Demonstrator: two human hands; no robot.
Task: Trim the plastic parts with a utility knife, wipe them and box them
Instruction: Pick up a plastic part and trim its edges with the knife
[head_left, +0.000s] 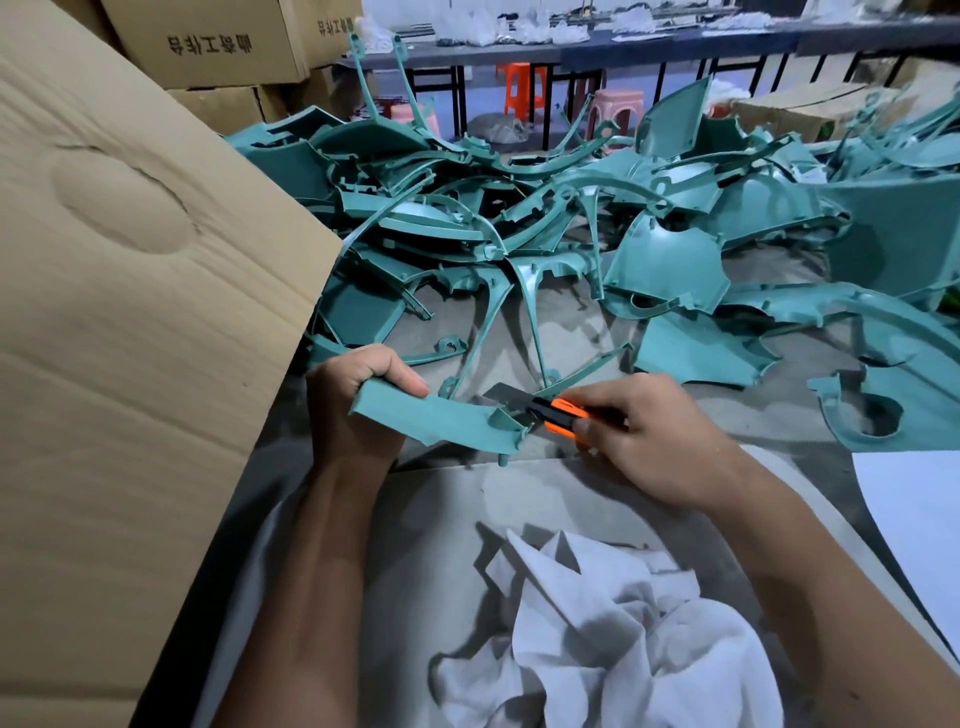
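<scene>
Pinching teal part (431, 415) w/ left grip (353, 405); right grip (644, 441) clasps knife (561, 413); cloth (597, 623) near.

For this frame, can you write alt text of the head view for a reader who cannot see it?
The left hand grips a teal plastic part while the right hand holds an orange utility knife to its end. Behind lies a pile of teal parts, a white cloth in front, a cardboard box at left.
</scene>
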